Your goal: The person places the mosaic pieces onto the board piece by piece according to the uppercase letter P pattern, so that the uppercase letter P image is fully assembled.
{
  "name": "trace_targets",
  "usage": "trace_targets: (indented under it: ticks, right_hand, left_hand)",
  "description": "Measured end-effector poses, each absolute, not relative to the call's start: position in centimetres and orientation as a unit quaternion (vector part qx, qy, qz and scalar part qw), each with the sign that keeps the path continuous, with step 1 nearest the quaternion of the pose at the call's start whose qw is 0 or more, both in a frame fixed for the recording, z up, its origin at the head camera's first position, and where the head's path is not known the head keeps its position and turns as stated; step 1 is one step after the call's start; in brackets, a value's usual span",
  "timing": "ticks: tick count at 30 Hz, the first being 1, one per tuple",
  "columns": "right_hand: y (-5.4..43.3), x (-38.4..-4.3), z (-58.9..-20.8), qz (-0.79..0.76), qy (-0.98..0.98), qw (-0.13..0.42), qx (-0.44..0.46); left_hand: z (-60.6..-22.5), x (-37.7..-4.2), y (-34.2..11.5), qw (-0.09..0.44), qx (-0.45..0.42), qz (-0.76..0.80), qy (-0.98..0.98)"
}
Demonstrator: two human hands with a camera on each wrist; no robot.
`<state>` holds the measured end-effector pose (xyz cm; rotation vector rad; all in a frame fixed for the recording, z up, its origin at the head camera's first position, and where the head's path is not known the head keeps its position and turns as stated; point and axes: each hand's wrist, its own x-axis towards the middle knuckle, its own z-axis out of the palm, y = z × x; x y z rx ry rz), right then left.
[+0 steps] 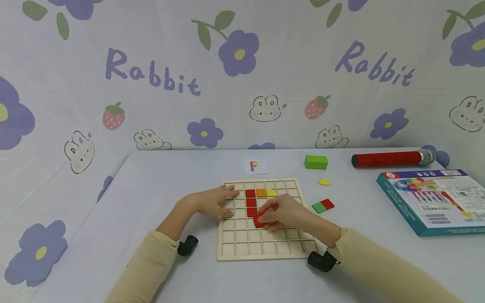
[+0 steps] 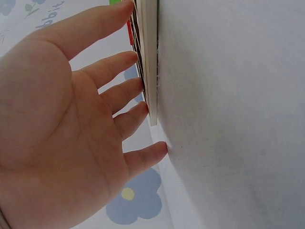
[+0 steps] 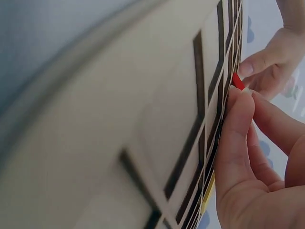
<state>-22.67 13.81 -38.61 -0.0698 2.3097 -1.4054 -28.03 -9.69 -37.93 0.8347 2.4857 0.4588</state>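
Note:
A wooden grid board [image 1: 235, 251] lies on the table before me. Three red square tiles [image 1: 251, 202] form a column in it, with an orange tile [image 1: 261, 192] and a yellow tile [image 1: 271, 192] to the right of the top one. Just below that column, my right hand [image 1: 282, 213] pinches another red tile [image 1: 258, 222] between thumb and fingertips, tilted over the grid. The right wrist view shows only a sliver of this red tile [image 3: 238, 81]. My left hand [image 1: 210, 202] rests with spread fingers on the board's left edge; its fingertips [image 2: 138, 57] touch the rim.
Behind the board lies a small pattern card [image 1: 255, 166]. To the right are a green block [image 1: 316, 162], a yellow piece [image 1: 324, 182], a green tile [image 1: 318, 207] and a red tile [image 1: 327, 204]. Farther right are a red cylinder [image 1: 390, 159] and a flat teal box [image 1: 435, 206].

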Motion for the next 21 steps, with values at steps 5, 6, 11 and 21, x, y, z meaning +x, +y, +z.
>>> trace_targets:
  ticks: [5,6,11,21]
  right_hand:
    - [13.1,-22.6,-38.7,-0.495,0.845,0.202,-0.012]
    - [13.0,-22.6,-38.7,-0.492,0.848,0.199,-0.011]
    - [12.7,-22.6,-38.6,-0.491,0.849,0.197,-0.01]
    - [12.7,-22.3,-38.3,-0.506,0.835,0.217,-0.017]
  left_hand:
    - [-38.0,-28.1,-9.7,0.239,0.303,0.165,0.908]
    - [-38.0,-28.2,-9.7,0.239,0.303,0.165,0.908]
    - [-38.1,-28.3,-9.7,0.237,0.307,0.165,0.907]
    - [-37.9,-28.1,-9.8,0.237,0.307,0.167,0.906]
